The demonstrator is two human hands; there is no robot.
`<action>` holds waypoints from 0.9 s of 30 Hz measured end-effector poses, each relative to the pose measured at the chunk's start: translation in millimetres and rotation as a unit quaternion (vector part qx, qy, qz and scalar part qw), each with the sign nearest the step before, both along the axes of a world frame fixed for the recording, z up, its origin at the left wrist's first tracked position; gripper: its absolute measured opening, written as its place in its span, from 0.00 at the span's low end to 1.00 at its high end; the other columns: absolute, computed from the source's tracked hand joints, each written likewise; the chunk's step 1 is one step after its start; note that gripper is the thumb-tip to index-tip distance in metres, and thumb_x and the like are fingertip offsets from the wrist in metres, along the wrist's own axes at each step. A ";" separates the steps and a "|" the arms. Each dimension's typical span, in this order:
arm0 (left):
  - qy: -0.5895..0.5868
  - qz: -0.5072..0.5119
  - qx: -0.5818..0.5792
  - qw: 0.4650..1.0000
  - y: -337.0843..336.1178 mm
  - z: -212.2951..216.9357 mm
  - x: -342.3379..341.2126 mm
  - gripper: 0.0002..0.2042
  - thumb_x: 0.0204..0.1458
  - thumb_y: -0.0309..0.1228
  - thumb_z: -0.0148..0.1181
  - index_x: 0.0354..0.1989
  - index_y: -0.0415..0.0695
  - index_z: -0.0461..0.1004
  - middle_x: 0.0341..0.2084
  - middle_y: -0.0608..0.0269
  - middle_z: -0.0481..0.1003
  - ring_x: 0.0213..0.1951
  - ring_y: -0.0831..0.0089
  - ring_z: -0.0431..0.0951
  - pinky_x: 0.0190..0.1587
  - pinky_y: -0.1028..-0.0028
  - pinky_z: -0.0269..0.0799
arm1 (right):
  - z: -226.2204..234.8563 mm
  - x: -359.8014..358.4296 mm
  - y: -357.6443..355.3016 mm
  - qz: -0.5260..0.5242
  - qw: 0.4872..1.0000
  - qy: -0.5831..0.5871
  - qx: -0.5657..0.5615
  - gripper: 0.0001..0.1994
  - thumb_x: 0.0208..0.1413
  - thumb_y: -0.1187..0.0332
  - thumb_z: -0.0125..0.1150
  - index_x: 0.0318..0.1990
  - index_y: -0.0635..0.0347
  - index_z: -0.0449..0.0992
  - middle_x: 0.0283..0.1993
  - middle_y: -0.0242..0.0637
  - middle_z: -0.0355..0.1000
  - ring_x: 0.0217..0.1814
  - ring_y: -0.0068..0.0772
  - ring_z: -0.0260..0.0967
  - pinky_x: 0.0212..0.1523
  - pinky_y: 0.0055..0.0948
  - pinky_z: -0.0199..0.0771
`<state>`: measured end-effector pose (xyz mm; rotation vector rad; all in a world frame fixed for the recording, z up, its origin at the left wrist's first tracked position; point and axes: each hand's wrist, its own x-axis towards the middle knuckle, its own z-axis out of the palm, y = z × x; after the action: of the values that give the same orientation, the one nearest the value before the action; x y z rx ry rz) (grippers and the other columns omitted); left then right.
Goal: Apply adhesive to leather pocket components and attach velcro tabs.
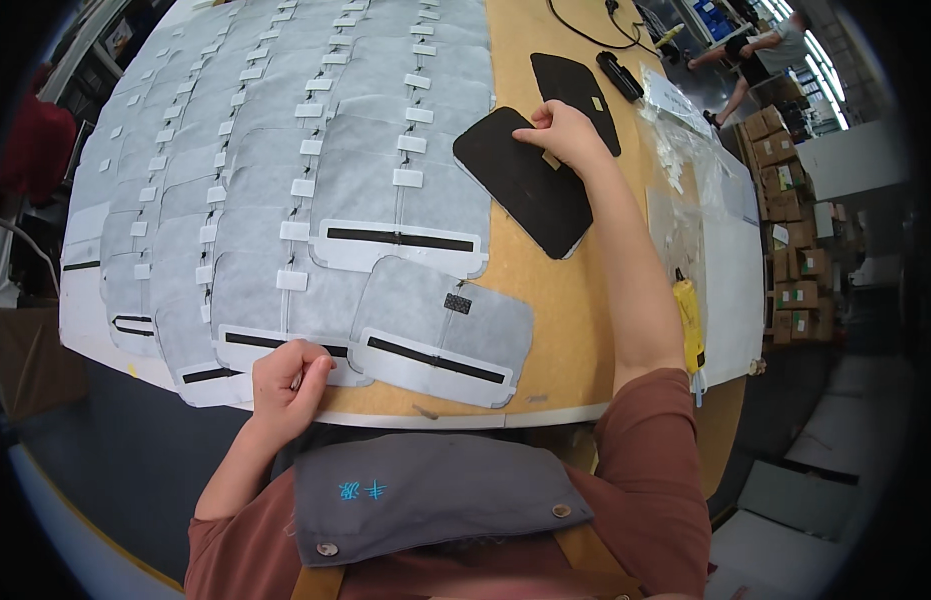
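My right hand (565, 135) is at the far right of the table, thumb and fingertips pinched together over a black rounded pad (515, 190). Anything between those fingertips is too small to make out. Partly beneath that arm lies a small tan tag (550, 158) on the pad. A second black pad (567, 82) lies just behind. My left hand (290, 385) is curled closed at the table's front edge, over a grey fabric panel (315, 310); its contents are hidden. To its right sits another grey panel (500, 320) with a black strip and a small dark patch (457, 303).
Overlapping rows of grey panels with white tabs (310, 148) cover the table's left side. Along the right edge are a black hand tool (619, 76), clear plastic bags (680, 150) and a yellow tool (689, 320). Cardboard boxes (785, 180) and another person (775, 50) are beyond.
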<state>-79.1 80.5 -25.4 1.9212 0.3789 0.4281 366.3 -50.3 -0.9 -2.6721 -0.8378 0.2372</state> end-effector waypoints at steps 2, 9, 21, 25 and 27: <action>-0.001 0.001 0.000 1.000 0.1 0.1 -1.7 0.05 0.57 0.22 0.56 0.29 0.38 0.74 0.21 0.63 0.75 0.21 0.78 0.68 0.26 0.77 0.63 | 0.1 7.2 3.2 0.005 0.998 0.060 -0.001 0.23 0.42 0.57 0.76 0.43 0.62 0.78 0.41 0.41 0.78 0.46 0.36 0.76 0.49 0.33 0.75; -0.018 -0.009 0.017 1.000 -0.1 -3.0 -2.5 0.04 0.55 0.21 0.57 0.29 0.39 0.74 0.21 0.62 0.74 0.20 0.76 0.68 0.25 0.77 0.63 | -8.2 17.5 -9.4 0.022 0.992 0.083 0.094 0.16 0.45 0.63 0.74 0.39 0.61 0.80 0.36 0.37 0.77 0.39 0.30 0.75 0.44 0.29 0.74; -0.013 -0.017 -0.053 0.998 1.6 8.5 -1.7 0.06 0.58 0.25 0.55 0.30 0.38 0.75 0.24 0.64 0.76 0.25 0.78 0.70 0.31 0.78 0.66 | 133.3 -110.7 -50.8 0.119 0.937 -0.060 0.322 0.07 0.53 0.72 0.68 0.40 0.59 0.82 0.35 0.23 0.76 0.34 0.13 0.65 0.36 0.16 0.65; 0.047 -0.035 -0.294 0.954 -9.9 21.5 3.2 0.23 0.67 0.45 0.45 0.35 0.35 0.75 0.17 0.75 0.59 0.17 0.86 0.52 0.20 0.81 0.49 | 134.8 -156.2 -70.5 0.261 0.882 0.049 0.389 0.07 0.54 0.78 0.64 0.40 0.63 0.80 0.38 0.31 0.79 0.34 0.17 0.70 0.35 0.18 0.66; 0.105 -0.142 -0.577 0.797 -15.8 28.0 15.8 0.22 0.70 0.43 0.42 0.45 0.35 0.77 0.16 0.77 0.58 0.17 0.87 0.53 0.20 0.79 0.49 | 122.3 -175.3 -77.1 0.378 0.776 0.150 0.482 0.06 0.56 0.82 0.59 0.41 0.69 0.77 0.41 0.47 0.79 0.42 0.35 0.78 0.42 0.28 0.76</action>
<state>-63.3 64.8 2.6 0.7740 0.3572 -0.2258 191.0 -127.4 121.3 -1.2203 -1.3907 0.2917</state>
